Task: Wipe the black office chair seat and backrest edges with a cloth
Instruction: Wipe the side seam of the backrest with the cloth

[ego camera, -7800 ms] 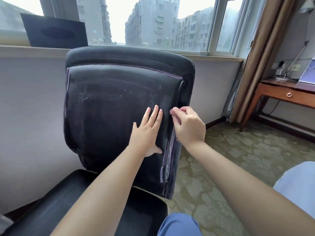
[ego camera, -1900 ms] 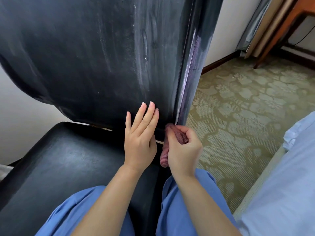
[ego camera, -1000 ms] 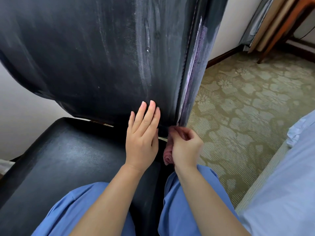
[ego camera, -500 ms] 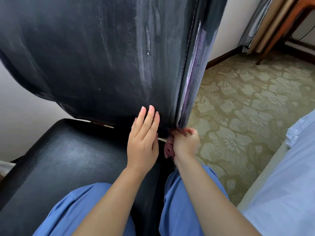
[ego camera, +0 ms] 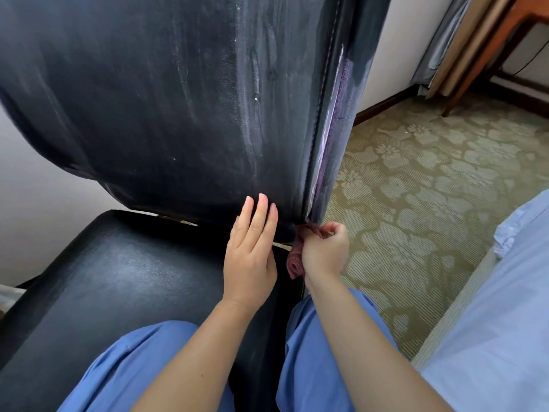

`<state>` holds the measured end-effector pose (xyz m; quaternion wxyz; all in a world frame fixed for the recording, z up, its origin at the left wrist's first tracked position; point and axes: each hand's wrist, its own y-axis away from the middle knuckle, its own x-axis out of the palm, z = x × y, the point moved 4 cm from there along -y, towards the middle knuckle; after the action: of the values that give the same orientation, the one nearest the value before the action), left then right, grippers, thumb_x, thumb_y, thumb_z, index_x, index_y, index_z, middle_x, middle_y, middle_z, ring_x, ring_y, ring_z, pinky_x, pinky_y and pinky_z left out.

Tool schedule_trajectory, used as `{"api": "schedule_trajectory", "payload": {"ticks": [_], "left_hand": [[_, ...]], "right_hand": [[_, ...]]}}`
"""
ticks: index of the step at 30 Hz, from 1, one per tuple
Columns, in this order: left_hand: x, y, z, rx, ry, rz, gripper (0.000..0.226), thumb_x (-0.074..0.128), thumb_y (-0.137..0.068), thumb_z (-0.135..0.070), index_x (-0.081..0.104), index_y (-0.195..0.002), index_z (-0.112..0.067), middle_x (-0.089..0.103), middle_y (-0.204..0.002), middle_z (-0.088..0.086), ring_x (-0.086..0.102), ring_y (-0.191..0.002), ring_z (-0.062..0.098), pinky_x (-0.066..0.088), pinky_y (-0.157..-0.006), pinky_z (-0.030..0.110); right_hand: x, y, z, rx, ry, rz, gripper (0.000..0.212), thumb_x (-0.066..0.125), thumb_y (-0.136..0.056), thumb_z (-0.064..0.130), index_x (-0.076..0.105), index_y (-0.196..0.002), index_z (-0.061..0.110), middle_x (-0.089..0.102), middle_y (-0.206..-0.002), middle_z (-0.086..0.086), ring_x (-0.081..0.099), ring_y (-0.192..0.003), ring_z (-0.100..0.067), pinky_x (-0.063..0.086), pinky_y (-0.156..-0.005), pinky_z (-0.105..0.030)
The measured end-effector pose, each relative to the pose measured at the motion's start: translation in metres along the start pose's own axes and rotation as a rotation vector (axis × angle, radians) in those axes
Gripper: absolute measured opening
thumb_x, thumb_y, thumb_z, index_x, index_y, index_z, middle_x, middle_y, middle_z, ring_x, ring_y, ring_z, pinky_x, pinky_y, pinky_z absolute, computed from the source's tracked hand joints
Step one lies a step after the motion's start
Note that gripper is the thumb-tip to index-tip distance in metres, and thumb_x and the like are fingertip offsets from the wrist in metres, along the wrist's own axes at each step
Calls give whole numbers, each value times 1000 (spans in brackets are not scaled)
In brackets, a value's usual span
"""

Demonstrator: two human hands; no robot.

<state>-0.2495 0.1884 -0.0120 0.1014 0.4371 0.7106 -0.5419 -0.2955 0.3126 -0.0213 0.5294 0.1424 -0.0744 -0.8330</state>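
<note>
- Black padded leather backrest (ego camera: 178, 99) of the office chair: fills the upper left of the view, its surface streaked with pale smears; a worn seam (ego camera: 326, 129) with purple-white fraying runs down its right edge.
- Black leather chair seat (ego camera: 118, 292): lies below the backrest, at the near left.
- Left hand (ego camera: 252, 254): fingers straight and together, laid flat against the lower right part of the backrest, just left of the seam.
- Right hand (ego camera: 325, 251): fingers curled, pinching a bunched pink cloth (ego camera: 297, 260) at the bottom end of the seam, where the backrest meets the seat; a rolled fold of the cloth hangs below the hand.
- Blue trouser legs (ego camera: 312, 352): at the near edge, one on either side of the seat's right border.
- Patterned green-beige carpet (ego camera: 416, 203): right of the chair.
- Pale blue bedding (ego camera: 505, 322): near right.
- Wooden desk leg (ego camera: 475, 63): far right, beside a curtain (ego camera: 445, 40).
</note>
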Motion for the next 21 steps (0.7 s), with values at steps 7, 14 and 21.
{"api": "schedule_trajectory", "payload": {"ticks": [7,14,21], "left_hand": [[1,0,-1,0,-32,18,80,48,-73,23,28,-143,-9,22,-152,7,19,-143,32,37,-105,57],[-2,0,-4,-3,-88,29,86,56,-67,25,29,-142,-9,24,-151,7,20,-142,31,33,-107,59],[-1,-1,-4,-10,-92,15,86,56,-68,24,29,-142,-9,23,-152,6,19,-142,30,29,-110,55]], "right_hand": [[9,-15,-11,107,-2,-69,23,65,-77,14,44,-76,25,59,-77,5,60,-76,-22,50,-70,-37],[1,0,-4,-18,-93,-86,27,69,-75,12,46,-72,25,64,-78,3,59,-72,-18,45,-60,-21],[-16,27,24,-281,-141,-13,23,70,-78,10,58,-83,28,67,-85,8,64,-81,-6,50,-77,-21]]}}
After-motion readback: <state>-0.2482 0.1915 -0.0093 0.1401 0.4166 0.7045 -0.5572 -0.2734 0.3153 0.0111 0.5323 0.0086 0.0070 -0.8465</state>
